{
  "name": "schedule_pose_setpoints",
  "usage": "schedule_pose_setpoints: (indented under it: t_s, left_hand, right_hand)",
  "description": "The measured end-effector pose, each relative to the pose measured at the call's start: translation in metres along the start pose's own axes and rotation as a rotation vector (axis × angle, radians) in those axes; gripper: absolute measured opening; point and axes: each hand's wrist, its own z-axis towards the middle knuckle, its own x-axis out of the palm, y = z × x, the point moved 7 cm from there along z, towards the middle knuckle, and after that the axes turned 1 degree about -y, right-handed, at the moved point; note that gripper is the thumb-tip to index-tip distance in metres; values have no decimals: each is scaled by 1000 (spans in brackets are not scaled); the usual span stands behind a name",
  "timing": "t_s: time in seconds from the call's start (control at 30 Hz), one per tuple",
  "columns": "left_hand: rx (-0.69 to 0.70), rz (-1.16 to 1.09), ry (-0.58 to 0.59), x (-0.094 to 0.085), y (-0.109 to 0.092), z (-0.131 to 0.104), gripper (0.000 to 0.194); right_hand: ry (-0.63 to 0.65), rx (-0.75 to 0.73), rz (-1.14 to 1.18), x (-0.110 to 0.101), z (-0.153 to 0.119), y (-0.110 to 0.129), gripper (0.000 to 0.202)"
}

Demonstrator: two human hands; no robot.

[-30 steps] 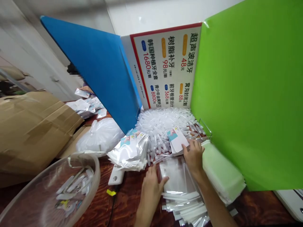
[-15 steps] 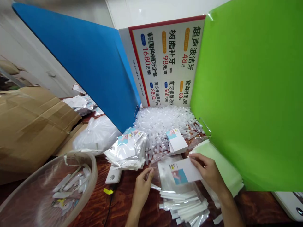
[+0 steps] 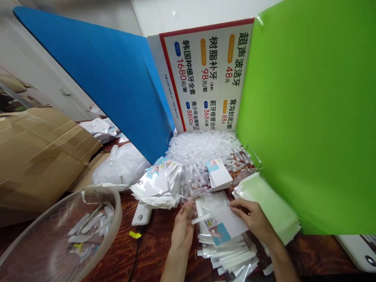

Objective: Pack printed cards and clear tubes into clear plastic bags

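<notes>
Evidently light, the white rectangular paper card with a blue picture panel [image 3: 233, 226] should handle as a thin, springy sheet, firm enough to stay flat when pinched at a margin but likely to crease if squeezed across the middle. The plain white edge or a corner looks the best place to hold it. The person's right hand [image 3: 252, 219] has its fingers narrowed on the card's far side. The left hand [image 3: 182, 225] appears to pinch a clear plastic bag with a white strip [image 3: 201, 219]; such film is probably limp and slippery, easiest to manage by its rim.

The card lies slantwise over a fanned stack of clear plastic bags [image 3: 230, 258], toward the near edge of the brown wooden table [image 3: 155, 244]. Most of its face is blank white; the blue and pinkish panel points toward that near edge, beside a small yellow mark and dark print too small to read. Farther from the edge, similar folded white cards [image 3: 221, 178] rest against heaped translucent white tubes [image 3: 202, 147].
</notes>
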Motion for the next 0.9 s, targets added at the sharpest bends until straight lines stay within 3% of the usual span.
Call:
schedule_pose_setpoints:
  t_s: [0.2, 0.33, 0.47, 0.67, 0.77, 0.83, 0.9]
  left_hand:
    - [-38, -44, 24, 3, 4, -2, 30]
    - [-7, -4, 78, 12, 4, -7, 35]
    - [58, 120, 125, 20, 4, -15, 39]
    - [142, 435, 186, 27, 6, -22, 48]
    - [251, 593, 220, 33, -25, -29, 50]
    - [370, 677, 188, 33, -66, -32, 55]
    - [524, 740, 83, 26, -117, -30, 65]
  right_hand:
    - [-225, 17, 193, -4, -2, -11, 26]
    - [-309, 89, 404, 8, -2, -26, 33]
    - [-288, 91, 560, 32, 4, -30, 32]
    - [-155, 11, 749, 78, 14, -8, 32]
    - [-132, 4, 767, 83, 18, 2, 33]
    - [-153, -43, 625, 73, 23, 10, 29]
    - [-229, -156, 345, 53, 31, 20, 20]
